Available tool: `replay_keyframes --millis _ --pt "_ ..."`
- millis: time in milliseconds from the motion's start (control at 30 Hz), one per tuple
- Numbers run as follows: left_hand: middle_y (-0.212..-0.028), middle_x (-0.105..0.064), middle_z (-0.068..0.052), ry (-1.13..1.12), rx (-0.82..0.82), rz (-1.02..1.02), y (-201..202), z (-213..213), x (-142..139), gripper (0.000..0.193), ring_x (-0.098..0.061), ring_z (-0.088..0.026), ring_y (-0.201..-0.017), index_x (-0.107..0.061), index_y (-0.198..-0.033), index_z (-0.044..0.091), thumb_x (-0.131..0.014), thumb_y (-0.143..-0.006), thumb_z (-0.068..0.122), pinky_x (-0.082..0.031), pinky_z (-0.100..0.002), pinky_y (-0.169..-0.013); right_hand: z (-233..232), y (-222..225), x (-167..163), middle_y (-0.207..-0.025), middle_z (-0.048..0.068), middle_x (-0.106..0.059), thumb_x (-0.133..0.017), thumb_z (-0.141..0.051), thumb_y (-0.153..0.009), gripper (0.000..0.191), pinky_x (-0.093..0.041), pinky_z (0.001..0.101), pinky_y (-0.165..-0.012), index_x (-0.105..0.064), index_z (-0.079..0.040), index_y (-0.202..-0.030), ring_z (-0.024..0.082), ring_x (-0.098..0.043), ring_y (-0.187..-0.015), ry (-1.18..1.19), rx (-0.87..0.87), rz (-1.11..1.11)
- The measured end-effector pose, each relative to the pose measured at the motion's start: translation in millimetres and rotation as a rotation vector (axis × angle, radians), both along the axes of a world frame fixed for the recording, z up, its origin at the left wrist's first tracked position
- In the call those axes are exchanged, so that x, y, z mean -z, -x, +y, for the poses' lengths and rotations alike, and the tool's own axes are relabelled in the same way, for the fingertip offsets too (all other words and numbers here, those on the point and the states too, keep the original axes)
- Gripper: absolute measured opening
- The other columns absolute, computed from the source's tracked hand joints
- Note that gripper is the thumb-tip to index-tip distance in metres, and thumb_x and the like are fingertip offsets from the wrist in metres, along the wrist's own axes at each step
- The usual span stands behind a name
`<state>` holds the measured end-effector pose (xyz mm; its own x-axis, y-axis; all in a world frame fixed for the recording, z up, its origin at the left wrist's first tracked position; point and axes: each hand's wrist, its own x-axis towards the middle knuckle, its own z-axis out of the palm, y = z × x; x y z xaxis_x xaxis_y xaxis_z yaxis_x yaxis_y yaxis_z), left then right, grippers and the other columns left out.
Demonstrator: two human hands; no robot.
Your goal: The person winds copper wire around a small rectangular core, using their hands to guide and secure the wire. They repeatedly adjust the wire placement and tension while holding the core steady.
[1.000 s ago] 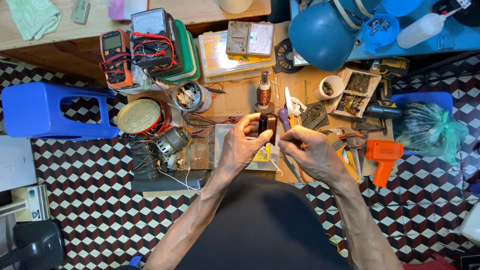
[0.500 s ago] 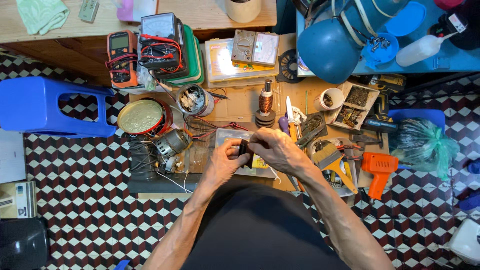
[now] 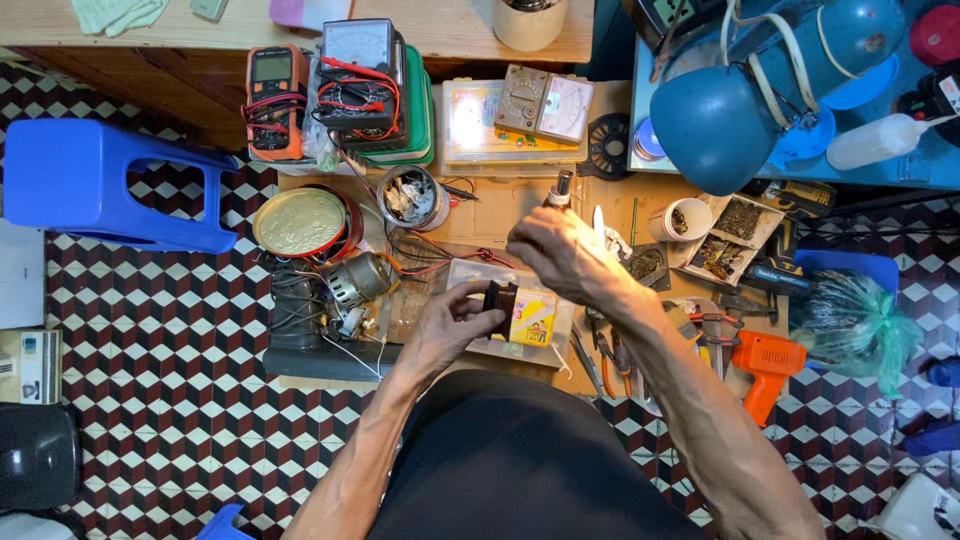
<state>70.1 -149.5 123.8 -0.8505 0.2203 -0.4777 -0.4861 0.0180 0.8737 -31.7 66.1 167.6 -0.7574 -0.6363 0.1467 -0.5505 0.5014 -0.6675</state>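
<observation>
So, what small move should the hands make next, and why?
Probably the right hand should come back down to the small dark part that the left hand pinches over the clear box. The right hand is raised near the upright coil, apart from the part, so only one hand steadies it.

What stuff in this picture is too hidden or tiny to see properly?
- Head view: the right hand covers most of the upright part it reaches.
- The left hand hides part of the dark spool.
- Bits in the small tin are too small to tell.
</observation>
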Motion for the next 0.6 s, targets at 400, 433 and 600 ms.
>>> replay_keyframes --millis 400,433,600 --pt "-0.1 -0.078 -0.01 -0.031 0.015 0.149 174 1 7 0.054 -0.07 -0.013 -0.084 -0.064 -0.131 0.0 -0.078 -0.084 0.021 -0.056 -0.026 -0.073 -12 142 12 -0.093 0.012 -0.064 -0.074 -0.013 -0.099 0.009 -0.048 0.0434 -0.081 -0.071 -0.004 -0.101 0.031 -0.062 -0.089 0.025 0.233 0.323" --pt "-0.101 -0.078 -0.009 -0.078 0.02 0.184 184 0 7 0.053 -0.073 -0.012 -0.086 -0.065 -0.129 0.0 -0.078 -0.083 0.022 -0.057 -0.025 -0.075 -13 148 12 -0.094 0.012 -0.064 -0.074 -0.012 -0.099 0.008 -0.048 0.0427 -0.082 -0.071 -0.005 -0.101 0.031 -0.062 -0.092 0.047 0.257 0.361" --pt "-0.099 -0.076 -0.006 0.0 0.071 0.264 208 -4 5 0.052 -0.071 -0.011 -0.087 -0.067 -0.127 0.002 -0.079 -0.082 0.025 -0.056 -0.025 -0.077 -17 158 10 -0.087 0.008 -0.063 -0.077 -0.015 -0.1 0.011 -0.042 0.0397 -0.076 -0.073 -0.006 -0.099 0.026 -0.059 -0.084 -0.047 0.375 0.403"
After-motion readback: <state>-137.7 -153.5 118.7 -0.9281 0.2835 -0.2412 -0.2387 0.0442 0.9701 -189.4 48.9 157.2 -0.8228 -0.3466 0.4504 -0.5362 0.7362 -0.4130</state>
